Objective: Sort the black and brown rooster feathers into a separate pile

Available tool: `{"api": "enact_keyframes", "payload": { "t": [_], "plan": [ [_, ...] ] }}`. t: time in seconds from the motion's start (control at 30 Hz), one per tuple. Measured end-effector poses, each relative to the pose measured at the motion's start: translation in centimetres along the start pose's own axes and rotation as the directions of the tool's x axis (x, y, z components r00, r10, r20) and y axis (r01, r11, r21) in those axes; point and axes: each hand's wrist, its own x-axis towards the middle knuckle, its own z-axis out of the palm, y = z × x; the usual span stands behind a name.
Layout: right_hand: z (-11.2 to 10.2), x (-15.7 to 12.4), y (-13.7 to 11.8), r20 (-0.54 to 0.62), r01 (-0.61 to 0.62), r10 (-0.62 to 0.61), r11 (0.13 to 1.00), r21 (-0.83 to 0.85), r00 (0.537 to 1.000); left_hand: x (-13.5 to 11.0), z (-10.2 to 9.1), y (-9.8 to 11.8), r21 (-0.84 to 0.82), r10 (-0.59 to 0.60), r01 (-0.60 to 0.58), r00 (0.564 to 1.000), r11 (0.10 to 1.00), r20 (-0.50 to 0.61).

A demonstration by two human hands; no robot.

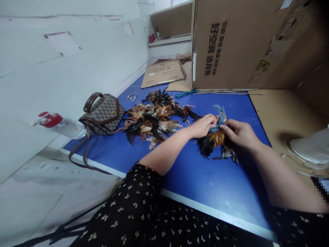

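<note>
My left hand (pixel 203 125) and my right hand (pixel 240 133) meet over a small bunch of black and orange feathers (pixel 215 141) on the blue table (pixel 205 181). Both hands pinch a blue-grey strip (pixel 219 118) that wraps the bunch's top, fingers closed on it. A larger loose pile of black, brown and cream feathers (pixel 154 118) lies to the left of my left hand, apart from the bunch.
A brown patterned handbag (pixel 102 115) stands at the table's left edge, its strap hanging over. A red-capped bottle (pixel 60 125) lies beyond it. A big cardboard box (pixel 244 44) stands at the back, thin sticks (pixel 226 92) at its foot, flat cardboard (pixel 163 72) behind.
</note>
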Motion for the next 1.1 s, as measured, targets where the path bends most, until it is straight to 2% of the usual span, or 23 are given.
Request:
{"api": "enact_keyframes", "payload": {
  "t": [0.17, 0.27, 0.43, 0.5, 0.57, 0.63, 0.7, 0.77, 0.83, 0.97, 1.1],
  "plan": [
    [0.8, -0.1, -0.1, -0.189, -0.121, 0.151, 0.979, 0.162, 0.970, 0.0, -0.1, -0.1, -0.005, 0.033, -0.033, 0.998, 0.999, -0.051],
    [1.2, 0.1, 0.2, -0.271, -0.135, 0.214, 0.950, 0.282, 0.938, 0.0, -0.2, -0.2, -0.005, 0.014, -0.015, 0.998, 1.000, -0.057],
    [0.4, 0.9, 0.7, -0.415, -0.050, 0.296, 0.859, 0.509, 0.860, 0.1, -0.1, -0.6, -0.007, -0.060, 0.060, 0.996, 0.998, -0.060],
    [0.1, 1.1, 0.6, -0.430, -0.013, 0.306, 0.826, 0.563, 0.850, 0.2, 0.3, -0.7, -0.059, -0.101, 0.097, 0.993, 0.994, -0.066],
    [0.0, 1.3, 0.2, -0.437, 0.020, 0.305, 0.801, 0.598, 0.846, 0.4, 1.0, -0.8, -0.180, -0.199, 0.184, 0.978, 0.966, -0.069],
    [-0.1, 1.4, -0.6, -0.436, 0.049, 0.297, 0.778, 0.626, 0.849, 0.5, 1.9, -0.8, -0.374, -0.352, 0.300, 0.933, 0.877, -0.076],
    [-0.1, 1.5, -1.6, -0.431, 0.072, 0.287, 0.758, 0.648, 0.855, 0.6, 2.7, -0.5, -0.611, -0.475, 0.346, 0.878, 0.712, -0.057],
    [-0.2, 1.6, -2.8, -0.428, 0.088, 0.281, 0.742, 0.665, 0.859, 0.6, 3.1, 0.1, -0.793, -0.494, 0.320, 0.869, 0.519, 0.026],
    [-0.2, 1.7, -3.9, -0.424, 0.094, 0.281, 0.731, 0.676, 0.861, 0.5, 3.2, 0.8, -0.864, -0.456, 0.308, 0.884, 0.399, 0.104],
    [-1.0, 2.1, -5.0, -0.448, 0.115, 0.289, 0.722, 0.683, 0.846, 0.5, 2.9, 1.5, -0.877, -0.490, 0.305, 0.867, 0.371, 0.094],
    [-2.7, 2.6, -4.6, -0.542, 0.138, 0.376, 0.714, 0.687, 0.751, 0.7, 2.2, 1.2, -0.909, -0.480, 0.262, 0.873, 0.324, 0.081]
  ]
}}
